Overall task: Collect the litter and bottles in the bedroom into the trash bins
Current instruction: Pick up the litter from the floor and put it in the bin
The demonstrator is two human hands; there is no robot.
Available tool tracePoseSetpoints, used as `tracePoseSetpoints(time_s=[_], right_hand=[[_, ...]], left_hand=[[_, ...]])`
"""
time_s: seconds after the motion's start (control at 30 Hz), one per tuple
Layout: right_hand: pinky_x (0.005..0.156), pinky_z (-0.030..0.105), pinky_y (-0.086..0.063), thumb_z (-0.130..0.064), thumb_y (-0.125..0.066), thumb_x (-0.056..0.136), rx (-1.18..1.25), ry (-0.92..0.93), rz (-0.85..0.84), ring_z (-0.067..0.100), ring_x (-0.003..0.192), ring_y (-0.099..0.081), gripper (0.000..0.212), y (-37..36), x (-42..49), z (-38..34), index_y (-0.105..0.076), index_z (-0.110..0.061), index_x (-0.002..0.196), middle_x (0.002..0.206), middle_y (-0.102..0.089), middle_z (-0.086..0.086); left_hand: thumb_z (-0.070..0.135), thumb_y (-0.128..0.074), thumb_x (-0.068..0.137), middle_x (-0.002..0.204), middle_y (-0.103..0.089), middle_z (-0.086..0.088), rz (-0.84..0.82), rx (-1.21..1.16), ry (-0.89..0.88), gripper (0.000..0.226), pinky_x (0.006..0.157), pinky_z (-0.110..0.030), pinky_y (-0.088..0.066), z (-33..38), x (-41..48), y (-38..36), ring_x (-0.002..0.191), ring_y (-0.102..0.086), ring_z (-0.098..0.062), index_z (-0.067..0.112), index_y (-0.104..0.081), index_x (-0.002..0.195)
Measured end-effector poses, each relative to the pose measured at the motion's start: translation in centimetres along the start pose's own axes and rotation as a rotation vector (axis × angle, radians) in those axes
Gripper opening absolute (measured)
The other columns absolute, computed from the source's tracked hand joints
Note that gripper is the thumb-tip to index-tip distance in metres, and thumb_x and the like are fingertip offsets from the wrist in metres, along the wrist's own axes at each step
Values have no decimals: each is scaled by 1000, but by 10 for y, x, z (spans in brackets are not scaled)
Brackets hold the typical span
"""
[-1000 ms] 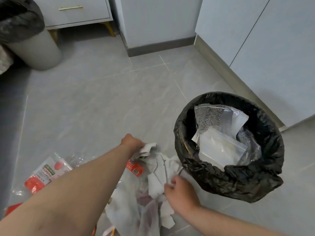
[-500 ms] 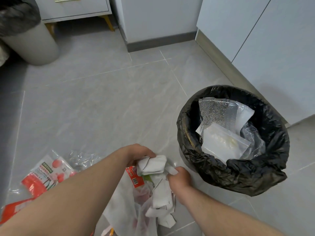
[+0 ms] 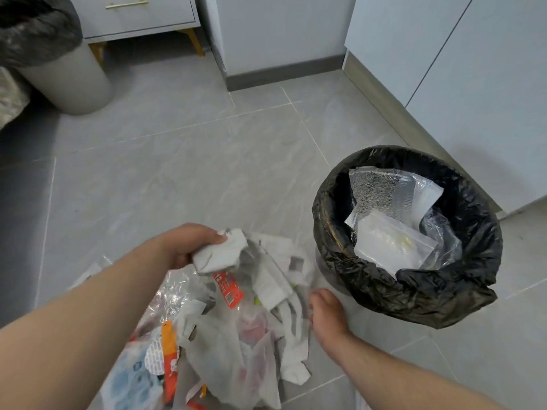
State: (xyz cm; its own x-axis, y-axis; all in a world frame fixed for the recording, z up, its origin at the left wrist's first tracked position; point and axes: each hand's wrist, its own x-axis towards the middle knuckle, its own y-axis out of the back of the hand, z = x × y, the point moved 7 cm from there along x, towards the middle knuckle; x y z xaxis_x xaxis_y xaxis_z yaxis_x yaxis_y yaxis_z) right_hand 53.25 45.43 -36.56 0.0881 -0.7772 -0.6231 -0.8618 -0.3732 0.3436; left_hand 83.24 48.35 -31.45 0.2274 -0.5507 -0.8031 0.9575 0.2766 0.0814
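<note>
Litter (image 3: pixel 236 315) now lifted higher — left hand (image 3: pixel 189 244) grip clenched on it, right hand (image 3: pixel 327 310) released since before.

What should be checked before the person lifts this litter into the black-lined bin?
1. Left hand has a grip on the crumpled white paper: ok.
2. Right hand has a grip on the litter pile: not ok; it rests beside the pile, fingers loose.
3. Bin within reach, just right of the pile: ok.
4. Room in the bin above the clear bags: ok, space shows below the rim.
5. Pile holds together when lifted: cannot tell; loose wrappers and strips hang apart.
6. Bottles in the pile: cannot tell.
</note>
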Motion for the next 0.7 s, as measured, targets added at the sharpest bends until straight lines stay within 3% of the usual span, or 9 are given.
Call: tracePoseSetpoints(time_s=[0.1,0.17,0.2,0.27,0.33,0.4,0.47,0.57,0.7], right_hand=[[71,44,-43,-19,-45,86,-203,43,-6,26,72,-48,25,-9,-12,10,-42,-14,61,67,-52,5],[84,38,-42,-29,-47,89,-549,121,-69,28,96,-54,15,-20,-27,13,-53,-18,80,93,-58,6],[91,36,-40,-41,-48,86,-748,156,-100,27,110,-50,27,-26,-34,16,-55,-20,101,111,-54,5],[99,37,-37,-58,-45,78,-1025,189,-174,27,126,-35,69,-35,-46,28,-35,-26,137,137,-36,6],[103,39,-36,-51,-55,81,-1157,227,-244,30,132,-27,81,-44,-50,36,-16,-30,148,149,-16,9],[104,36,-36,-36,-63,85,-1176,217,-278,31,131,-30,77,-46,-51,41,-19,-27,147,150,-11,11],[101,32,-38,-16,-56,88,-1107,213,-288,29,124,-42,48,-49,-51,40,-39,-21,134,141,-27,10],[91,27,-44,-7,-43,87,-979,212,-318,28,104,-56,20,-49,-53,24,-58,-20,82,90,-55,3],[80,26,-45,-4,-48,83,-1109,356,-377,29,105,-60,27,-44,-65,-37,-65,-12,101,112,-63,12]], left_hand=[[12,-48,95,70,-71,-16,-18,-285,10,16,39,-28,-51,4,-17,25,53,-69,-24,-1,-55,100],[12,-46,96,69,-72,-15,20,-473,-20,15,42,-31,-55,5,-25,42,55,-71,-23,0,-56,98],[11,-47,96,70,-73,-15,39,-548,-38,14,45,-32,-57,5,-29,49,58,-72,-23,0,-56,99],[9,-48,96,70,-73,-15,63,-649,-69,14,48,-32,-58,3,-35,56,60,-72,-23,-1,-57,99],[8,-47,96,68,-73,-15,70,-722,-86,14,47,-30,-57,2,-40,61,59,-72,-22,-1,-57,98],[8,-48,95,70,-73,-13,79,-756,-100,13,49,-29,-57,0,-44,67,60,-72,-20,1,-58,99],[10,-51,93,81,-74,-10,90,-763,-106,17,55,-30,-59,-2,-49,75,67,-73,-19,4,-60,106],[12,-54,92,95,-72,-7,116,-778,-130,26,59,-29,-59,6,-64,85,74,-73,-16,9,-60,117],[13,-50,94,81,-75,-4,92,-793,-228,17,54,-25,-57,43,-97,83,68,-73,-13,10,-62,106]])
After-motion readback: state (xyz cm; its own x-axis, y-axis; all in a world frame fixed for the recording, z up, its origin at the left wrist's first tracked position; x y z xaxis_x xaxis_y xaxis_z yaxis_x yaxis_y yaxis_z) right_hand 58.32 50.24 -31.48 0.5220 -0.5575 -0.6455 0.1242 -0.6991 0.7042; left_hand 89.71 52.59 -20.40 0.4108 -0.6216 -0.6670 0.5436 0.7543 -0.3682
